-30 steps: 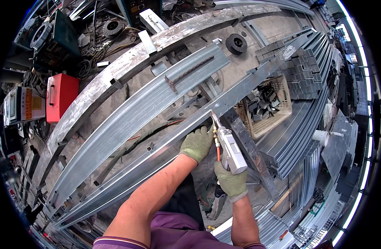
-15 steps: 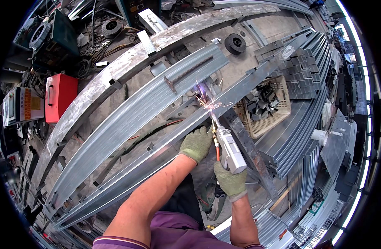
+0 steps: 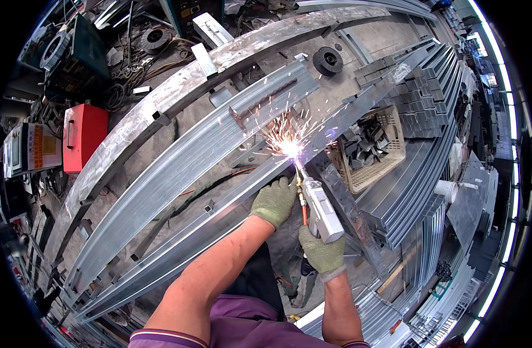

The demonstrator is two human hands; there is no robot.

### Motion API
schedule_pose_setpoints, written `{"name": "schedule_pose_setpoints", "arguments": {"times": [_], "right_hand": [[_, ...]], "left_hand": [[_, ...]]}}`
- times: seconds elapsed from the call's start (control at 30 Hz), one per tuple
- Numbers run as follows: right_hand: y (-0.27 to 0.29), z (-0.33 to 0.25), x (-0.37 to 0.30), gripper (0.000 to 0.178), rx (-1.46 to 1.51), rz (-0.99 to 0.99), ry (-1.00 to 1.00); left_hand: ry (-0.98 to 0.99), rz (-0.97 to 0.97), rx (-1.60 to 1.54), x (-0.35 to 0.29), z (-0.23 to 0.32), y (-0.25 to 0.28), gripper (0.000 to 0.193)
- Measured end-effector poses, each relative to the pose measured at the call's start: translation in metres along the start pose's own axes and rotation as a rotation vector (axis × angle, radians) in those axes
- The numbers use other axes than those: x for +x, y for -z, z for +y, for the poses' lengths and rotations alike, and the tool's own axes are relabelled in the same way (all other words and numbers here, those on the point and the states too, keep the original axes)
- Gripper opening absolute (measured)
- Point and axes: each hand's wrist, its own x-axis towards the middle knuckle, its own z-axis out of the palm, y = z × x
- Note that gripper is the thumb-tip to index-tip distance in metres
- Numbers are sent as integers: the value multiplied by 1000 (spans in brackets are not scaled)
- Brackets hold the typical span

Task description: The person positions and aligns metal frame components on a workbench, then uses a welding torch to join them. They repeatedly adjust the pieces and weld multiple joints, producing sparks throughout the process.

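Observation:
My right hand, in a green glove, is wrapped round the rear of a grey welding gun. The gun's narrow nozzle points away from me onto a long galvanized steel channel. A bright glow and a burst of sparks at its tip hide the contact spot. My left hand, gloved alike, lies curled at the channel's near edge, close beside the gun's brass fitting and orange hose; what its fingers close on is hidden. Just beyond lies a wide curved steel channel with a rusty toothed bar on it.
To the right stands a beige plastic crate of metal offcuts, near stacked steel profiles. A black wire spool rests on the floor ahead. At left are a red metal box and machines. A large curved beam arcs behind.
The glow at the nozzle has brightened, and the sparks have grown into a wide burst spreading away from me. Both hands and the welding gun hold nearly the same place.

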Motion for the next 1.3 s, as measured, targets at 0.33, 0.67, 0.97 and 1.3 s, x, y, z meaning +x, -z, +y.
{"name": "schedule_pose_setpoints", "arguments": {"times": [0.33, 0.67, 0.97, 1.3], "right_hand": [[1, 1, -3, 15, 87, -13, -73], [6, -7, -5, 17, 32, -22, -71], [8, -8, -7, 19, 85, -30, -95], [13, -5, -8, 22, 75, -60, -109]], "left_hand": [[7, -32, 39, 0, 2, 4, 56], [-17, 17, 23, 0, -1, -2, 49], [-24, 41, 22, -1, -1, -4, 44], [-16, 39, 22, 0, -1, -5, 44]]}}
